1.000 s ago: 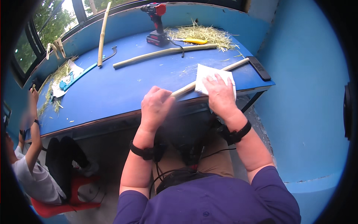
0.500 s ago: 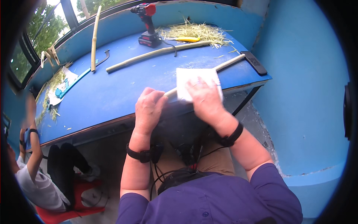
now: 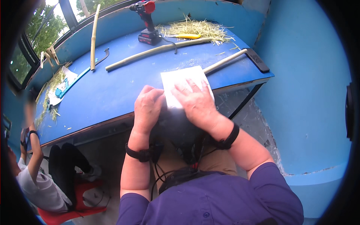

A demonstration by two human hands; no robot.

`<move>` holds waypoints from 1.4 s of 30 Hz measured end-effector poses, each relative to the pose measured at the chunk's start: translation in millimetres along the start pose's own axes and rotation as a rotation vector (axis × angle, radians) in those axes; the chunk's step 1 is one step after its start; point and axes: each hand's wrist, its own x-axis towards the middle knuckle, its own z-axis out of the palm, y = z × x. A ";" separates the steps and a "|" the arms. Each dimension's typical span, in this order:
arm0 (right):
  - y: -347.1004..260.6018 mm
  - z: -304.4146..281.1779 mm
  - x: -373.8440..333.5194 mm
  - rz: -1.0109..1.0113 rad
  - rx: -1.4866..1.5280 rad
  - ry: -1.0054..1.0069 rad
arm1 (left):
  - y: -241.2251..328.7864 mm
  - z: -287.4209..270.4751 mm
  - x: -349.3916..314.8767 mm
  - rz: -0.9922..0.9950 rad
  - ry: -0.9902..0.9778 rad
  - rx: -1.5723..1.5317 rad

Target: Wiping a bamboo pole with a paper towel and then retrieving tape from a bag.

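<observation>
Wood, a slim pale stick [image 3: 225,61], slants across the near right edge of the blue tabletop [image 3: 101,101], its middle covered by a square white sheet [image 3: 174,80]. The right hand [image 3: 198,105] lies over that sheet, fingers spread and nearly straight, pressing it down across the stick rather than closing into a fist. Just beside the sheet's left edge, the left hand [image 3: 148,107] has its fingers curled in against the thumb, closed on the stick's near end, though most of that grip is hidden. The far end of the stick meets a dark rectangular device [image 3: 257,60] at the tabletop's right corner. Farther back lies a longer, slightly curved stick [image 3: 157,52], its right end reaching a heap of straw [image 3: 202,30] where a yellow-handled tool [image 3: 188,36] rests. Behind the curved stick, a red and black drill [image 3: 148,22] stands upright on its base. To the left, another stick [image 3: 95,37] points toward the window, near a teal saw-like tool [image 3: 78,79] that lies over a white paper [image 3: 58,95] among scattered straw. At far left, another person [image 3: 41,183] sits on a red chair [image 3: 77,200] beside the tabletop.
</observation>
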 end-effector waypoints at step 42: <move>58.3 3.9 -5.0 0.134 -0.100 0.031 | 6.8 -2.7 -0.3 0.012 0.032 0.026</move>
